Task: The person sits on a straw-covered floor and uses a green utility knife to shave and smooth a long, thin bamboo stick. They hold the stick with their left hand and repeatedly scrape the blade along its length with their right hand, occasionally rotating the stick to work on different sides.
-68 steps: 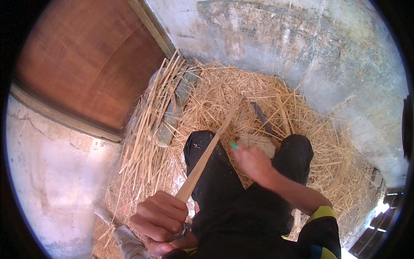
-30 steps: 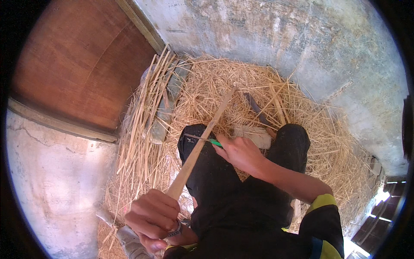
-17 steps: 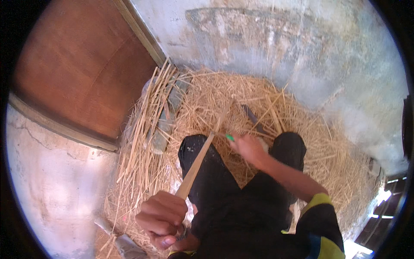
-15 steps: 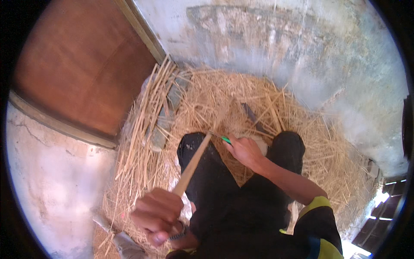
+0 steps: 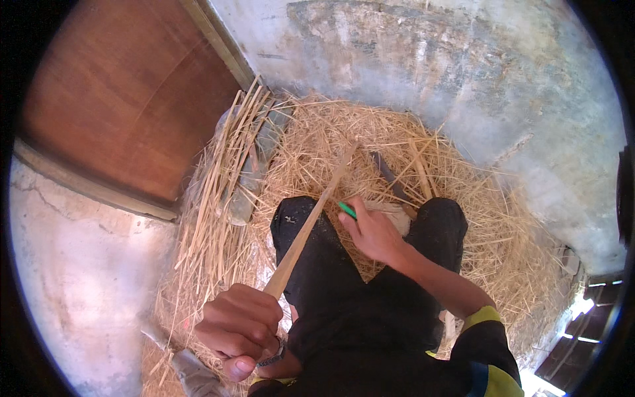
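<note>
My left hand [image 5: 241,324], with a dark bracelet at the wrist, is closed round the thick end of a long bamboo strip [image 5: 305,239]. The strip slants up and away over my left knee, narrowing to a tip above the straw. In my right hand [image 5: 376,233], between the knees, is a small knife with a green handle [image 5: 346,210]. Its green part pokes out past the thumb, close to the right side of the strip. I cannot make out the blade clearly, nor whether it touches the bamboo.
Loose straw-like shavings [image 5: 331,126] cover the floor around my legs. A pile of thin strips [image 5: 218,178] lies at the left by a brown door panel [image 5: 126,99]. A dark bar [image 5: 387,173] rests beyond my knees, before a stained wall [image 5: 423,59].
A thin blade showed across the bamboo strip earlier; now it is not clearly visible. My right hand has shifted slightly, while the left keeps its grip.
</note>
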Demonstrator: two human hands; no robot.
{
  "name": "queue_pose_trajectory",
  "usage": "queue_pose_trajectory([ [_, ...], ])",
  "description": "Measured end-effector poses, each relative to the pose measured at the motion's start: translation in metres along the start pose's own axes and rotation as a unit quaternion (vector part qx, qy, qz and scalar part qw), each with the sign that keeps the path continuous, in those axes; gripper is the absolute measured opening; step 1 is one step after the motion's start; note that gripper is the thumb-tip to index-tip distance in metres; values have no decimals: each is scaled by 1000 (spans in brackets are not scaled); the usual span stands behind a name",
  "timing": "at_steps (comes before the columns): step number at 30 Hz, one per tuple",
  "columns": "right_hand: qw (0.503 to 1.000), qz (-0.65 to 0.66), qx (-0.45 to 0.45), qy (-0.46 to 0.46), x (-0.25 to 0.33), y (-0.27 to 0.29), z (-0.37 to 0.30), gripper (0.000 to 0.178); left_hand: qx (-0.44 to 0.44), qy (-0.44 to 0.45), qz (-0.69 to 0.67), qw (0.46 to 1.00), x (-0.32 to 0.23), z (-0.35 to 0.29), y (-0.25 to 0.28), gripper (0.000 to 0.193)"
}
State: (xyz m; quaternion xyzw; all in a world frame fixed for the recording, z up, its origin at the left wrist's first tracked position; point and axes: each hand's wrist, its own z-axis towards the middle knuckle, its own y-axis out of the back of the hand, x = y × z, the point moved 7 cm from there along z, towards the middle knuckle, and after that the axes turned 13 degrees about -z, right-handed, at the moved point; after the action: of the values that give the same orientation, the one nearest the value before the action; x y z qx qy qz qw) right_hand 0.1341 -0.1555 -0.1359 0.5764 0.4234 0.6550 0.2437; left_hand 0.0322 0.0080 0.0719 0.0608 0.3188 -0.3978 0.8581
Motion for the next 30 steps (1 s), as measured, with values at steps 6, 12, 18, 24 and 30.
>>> queue_pose_trajectory([
  [6, 974, 106, -33, 196, 87, 45, -56, 26, -252, -111, 99, 956, -6, -15, 8, 44],
  [12, 991, -18, -15, 129, 62, 31, -37, 25, -296, -107, 129, 941, 2, -21, 2, 38],
  [18, 995, -67, -18, 78, 35, 11, -22, 23, -309, -105, 133, 936, 5, -20, 1, 37],
  [24, 976, 17, -71, 204, 71, 32, -38, 23, -330, -107, 118, 931, -3, -28, 7, 39],
  [30, 990, -87, -9, 108, 35, 14, -12, 26, -283, -91, 127, 946, -2, -23, 5, 37],
])
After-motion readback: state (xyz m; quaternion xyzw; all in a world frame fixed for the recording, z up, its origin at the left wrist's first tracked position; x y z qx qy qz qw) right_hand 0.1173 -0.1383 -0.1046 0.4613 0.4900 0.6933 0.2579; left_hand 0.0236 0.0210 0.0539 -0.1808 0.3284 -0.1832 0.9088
